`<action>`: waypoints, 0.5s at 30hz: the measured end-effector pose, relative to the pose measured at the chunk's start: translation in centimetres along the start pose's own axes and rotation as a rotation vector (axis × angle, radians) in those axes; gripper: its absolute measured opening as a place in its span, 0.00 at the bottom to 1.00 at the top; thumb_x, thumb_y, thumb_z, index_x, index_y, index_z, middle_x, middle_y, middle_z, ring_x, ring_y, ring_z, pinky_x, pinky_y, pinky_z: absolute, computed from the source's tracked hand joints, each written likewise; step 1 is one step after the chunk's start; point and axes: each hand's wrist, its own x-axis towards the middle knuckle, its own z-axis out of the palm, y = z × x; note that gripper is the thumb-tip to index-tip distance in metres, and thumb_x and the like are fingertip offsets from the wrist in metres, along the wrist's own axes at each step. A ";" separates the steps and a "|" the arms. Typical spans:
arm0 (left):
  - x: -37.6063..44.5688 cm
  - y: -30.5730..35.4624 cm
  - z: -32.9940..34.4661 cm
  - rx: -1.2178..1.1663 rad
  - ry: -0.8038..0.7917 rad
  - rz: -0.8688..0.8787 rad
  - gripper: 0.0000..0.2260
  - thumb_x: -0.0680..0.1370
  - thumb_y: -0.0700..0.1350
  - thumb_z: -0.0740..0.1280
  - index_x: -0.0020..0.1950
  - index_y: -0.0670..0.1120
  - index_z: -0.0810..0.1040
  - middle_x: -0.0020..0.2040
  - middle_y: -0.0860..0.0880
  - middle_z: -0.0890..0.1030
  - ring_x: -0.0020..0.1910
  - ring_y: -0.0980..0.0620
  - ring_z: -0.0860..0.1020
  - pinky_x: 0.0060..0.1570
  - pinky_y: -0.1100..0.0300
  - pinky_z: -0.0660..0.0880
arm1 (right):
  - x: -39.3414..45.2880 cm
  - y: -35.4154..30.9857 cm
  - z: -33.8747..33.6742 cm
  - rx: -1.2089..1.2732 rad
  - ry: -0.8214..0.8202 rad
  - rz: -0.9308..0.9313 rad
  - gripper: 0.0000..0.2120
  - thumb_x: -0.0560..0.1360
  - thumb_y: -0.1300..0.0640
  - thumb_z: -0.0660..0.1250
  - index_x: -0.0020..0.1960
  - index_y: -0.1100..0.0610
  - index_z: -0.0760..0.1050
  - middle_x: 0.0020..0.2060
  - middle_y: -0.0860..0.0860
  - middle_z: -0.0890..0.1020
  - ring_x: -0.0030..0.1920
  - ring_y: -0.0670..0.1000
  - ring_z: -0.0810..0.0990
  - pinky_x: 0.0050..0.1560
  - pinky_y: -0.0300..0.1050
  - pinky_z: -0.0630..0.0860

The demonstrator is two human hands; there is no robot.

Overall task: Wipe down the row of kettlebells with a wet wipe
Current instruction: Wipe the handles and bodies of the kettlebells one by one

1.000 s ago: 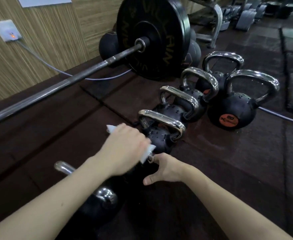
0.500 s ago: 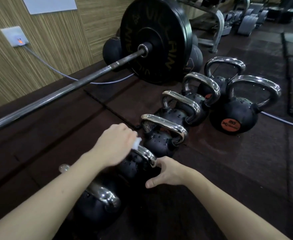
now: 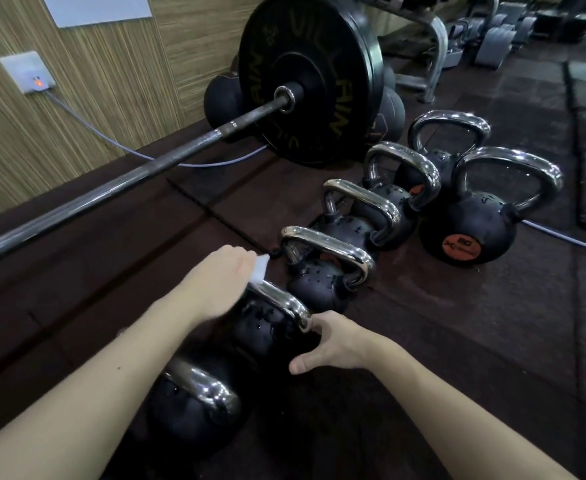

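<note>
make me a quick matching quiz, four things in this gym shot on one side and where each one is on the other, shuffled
Things
1. wet wipe
2. right hand
3. wall socket
4. orange-labelled kettlebell

Places
A. on the wood-panelled wall, top left
B. in the left hand, on a chrome handle
C. far right of the kettlebells
D. against the side of the kettlebell being wiped

Pairs: 1-B, 2-D, 3-A, 4-C

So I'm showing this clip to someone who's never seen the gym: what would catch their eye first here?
Probably the big black bumper plate on the barbell, upper centre by the wood-grain wall. Next, the chrome-handled kettlebells running from bottom centre up to the right, the orange-labelled kettlebell beside the row's far end. In front, the left hand presses a white wet wipe to the second-nearest kettlebell's handle, while the right hand steadies it.
</note>
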 end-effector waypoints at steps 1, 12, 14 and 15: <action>-0.2 1.0 0.5 0.044 0.059 0.037 0.11 0.86 0.43 0.56 0.45 0.53 0.67 0.53 0.41 0.82 0.47 0.45 0.76 0.51 0.51 0.73 | 0.0 0.0 0.0 -0.002 0.000 0.004 0.31 0.59 0.36 0.85 0.57 0.45 0.81 0.61 0.41 0.83 0.68 0.44 0.77 0.73 0.48 0.72; -2.0 4.1 1.4 0.136 0.025 0.201 0.13 0.79 0.48 0.50 0.47 0.52 0.75 0.47 0.50 0.79 0.48 0.43 0.79 0.53 0.45 0.75 | 0.1 -0.1 -0.1 -0.016 0.005 -0.034 0.34 0.62 0.41 0.86 0.65 0.48 0.80 0.63 0.41 0.82 0.64 0.40 0.77 0.66 0.39 0.73; -0.5 1.5 0.6 0.016 -0.003 -0.006 0.09 0.81 0.43 0.55 0.43 0.49 0.70 0.45 0.45 0.79 0.48 0.40 0.79 0.49 0.45 0.76 | -0.1 -0.1 -0.3 -0.003 -0.018 -0.014 0.32 0.65 0.43 0.85 0.65 0.49 0.80 0.64 0.41 0.81 0.66 0.41 0.74 0.65 0.38 0.69; -0.3 0.4 0.1 -0.043 0.013 -0.074 0.12 0.85 0.42 0.54 0.43 0.46 0.70 0.46 0.44 0.78 0.50 0.39 0.78 0.52 0.45 0.74 | 0.0 0.1 -0.2 0.004 -0.021 -0.009 0.32 0.65 0.42 0.85 0.65 0.49 0.80 0.63 0.41 0.81 0.67 0.41 0.75 0.66 0.38 0.69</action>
